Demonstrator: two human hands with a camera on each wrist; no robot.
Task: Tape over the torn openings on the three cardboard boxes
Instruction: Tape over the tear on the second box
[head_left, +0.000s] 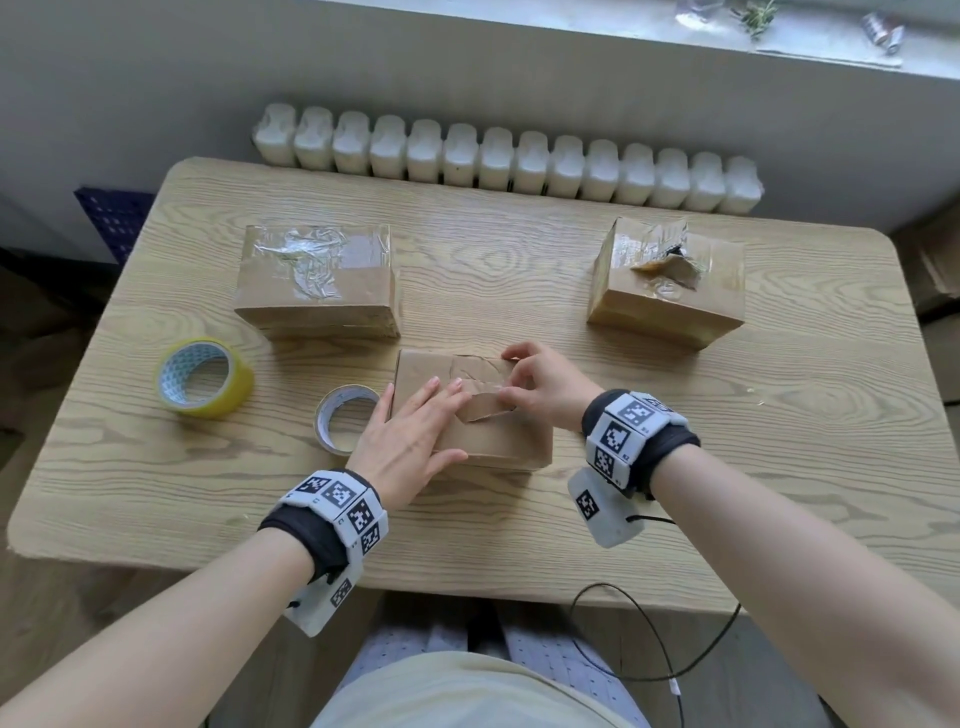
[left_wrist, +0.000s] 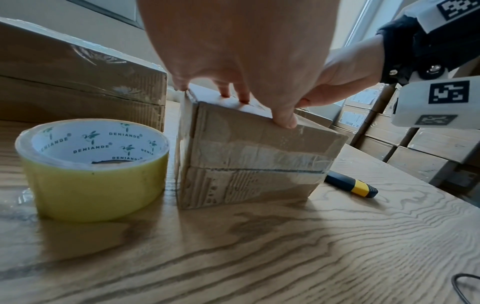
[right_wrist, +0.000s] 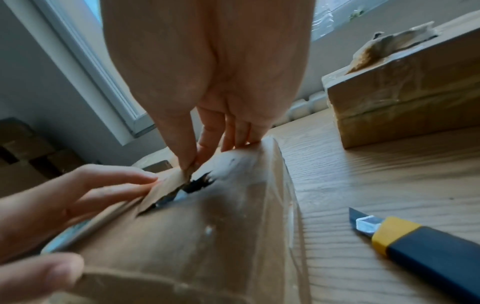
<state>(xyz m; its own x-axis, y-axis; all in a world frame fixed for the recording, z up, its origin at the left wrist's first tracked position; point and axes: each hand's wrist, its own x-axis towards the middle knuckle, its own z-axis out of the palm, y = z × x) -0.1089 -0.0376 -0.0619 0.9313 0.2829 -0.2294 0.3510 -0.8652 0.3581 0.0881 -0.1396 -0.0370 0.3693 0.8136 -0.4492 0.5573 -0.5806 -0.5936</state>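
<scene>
The near box (head_left: 483, 415) sits at the table's (head_left: 675, 467) front centre, its torn flap (right_wrist: 168, 185) on top, between the two hands. The left hand (head_left: 410, 441) is laid flat, fingers straight, pressing the top just left of the tear. The right hand (head_left: 540, 389) has the flap's edge pinched betw. thumb and forefinger; the other fingers are curled on the far edge. The tear's long axis runs approx. left-right, so tape would likely be laid across it. The small tape roll (head_left: 345, 418) lies just left of the box, nearer the left hand; the utility knife (right_wrist: 426, 248) lies right.
</scene>
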